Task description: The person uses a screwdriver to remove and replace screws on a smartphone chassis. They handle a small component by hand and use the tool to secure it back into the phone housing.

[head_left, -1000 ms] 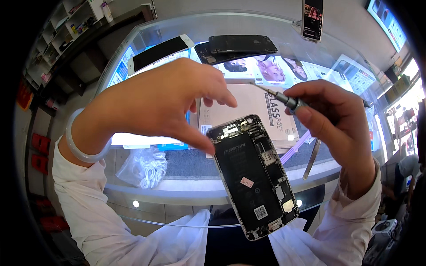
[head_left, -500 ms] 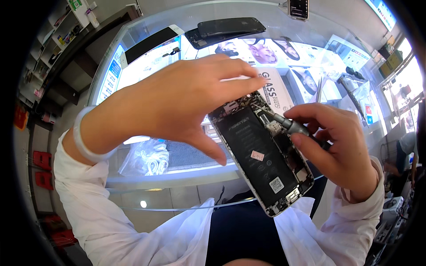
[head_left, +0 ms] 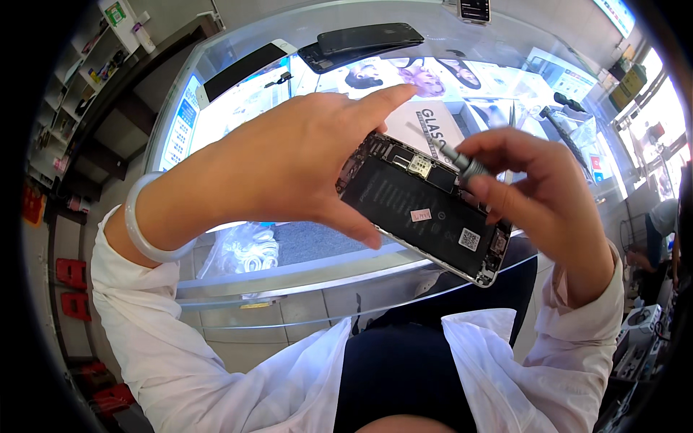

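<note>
My left hand, with a pale bangle on its wrist, grips the upper end of an opened phone. Its thumb lies along the near edge, and the fingers reach over the far side. The phone shows a black battery, metal shields and circuit parts, tilted with its lower end toward the right. My right hand holds a small grey screwdriver just above the phone's far edge, its thin tip raised clear of the internals and pointing up-left. A flat printed box lies behind the phone on the glass counter.
A white phone and dark phone housings lie at the back, near an upright phone. A bag of white cables sits at front left, small tools at right. A partly visible person is at far right.
The phone has swung from nearly upright to more sideways, its lower end now higher and rightward. The screwdriver, which was inside the phone half a second ago, has lifted off it.
</note>
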`<state>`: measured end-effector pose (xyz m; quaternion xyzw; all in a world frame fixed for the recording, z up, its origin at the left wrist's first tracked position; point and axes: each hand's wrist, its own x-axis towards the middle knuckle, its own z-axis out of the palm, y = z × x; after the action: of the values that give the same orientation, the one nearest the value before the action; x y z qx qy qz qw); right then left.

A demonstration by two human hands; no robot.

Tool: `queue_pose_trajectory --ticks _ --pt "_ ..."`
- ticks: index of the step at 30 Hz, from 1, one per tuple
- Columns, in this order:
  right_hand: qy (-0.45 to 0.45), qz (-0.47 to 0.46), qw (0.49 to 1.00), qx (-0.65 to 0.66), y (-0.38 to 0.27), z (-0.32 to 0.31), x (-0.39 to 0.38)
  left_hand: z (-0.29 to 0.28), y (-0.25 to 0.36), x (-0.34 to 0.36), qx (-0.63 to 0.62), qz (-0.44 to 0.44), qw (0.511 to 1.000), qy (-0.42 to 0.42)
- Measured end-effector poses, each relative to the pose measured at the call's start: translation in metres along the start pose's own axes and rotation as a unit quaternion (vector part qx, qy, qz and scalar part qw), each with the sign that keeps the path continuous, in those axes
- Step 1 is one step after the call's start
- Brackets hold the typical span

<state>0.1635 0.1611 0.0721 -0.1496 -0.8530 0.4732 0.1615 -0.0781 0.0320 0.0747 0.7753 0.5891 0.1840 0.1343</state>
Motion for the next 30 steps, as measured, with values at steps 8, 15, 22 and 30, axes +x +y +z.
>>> queue_pose_trajectory --ticks 8,15,22,30 --pt "0.002 0.068 0.996 0.057 0.038 -0.035 0.021 -0.021 -0.023 -0.004 -0.055 0.04 0.995 -0.067" --pt "0.085 0.068 0.992 -0.064 0.022 -0.039 0.006 -0.011 -0.019 -0.002 -0.069 0.041 0.996 -0.03" --pt "-0.009 -0.17 0.954 -0.247 0.002 0.006 0.012 -0.016 -0.02 -0.004 -0.024 0.021 0.999 -0.041" --pt "0.019 -0.188 0.951 -0.246 0.003 0.032 0.014 -0.013 -0.021 -0.004 -0.016 0.011 0.998 -0.054"
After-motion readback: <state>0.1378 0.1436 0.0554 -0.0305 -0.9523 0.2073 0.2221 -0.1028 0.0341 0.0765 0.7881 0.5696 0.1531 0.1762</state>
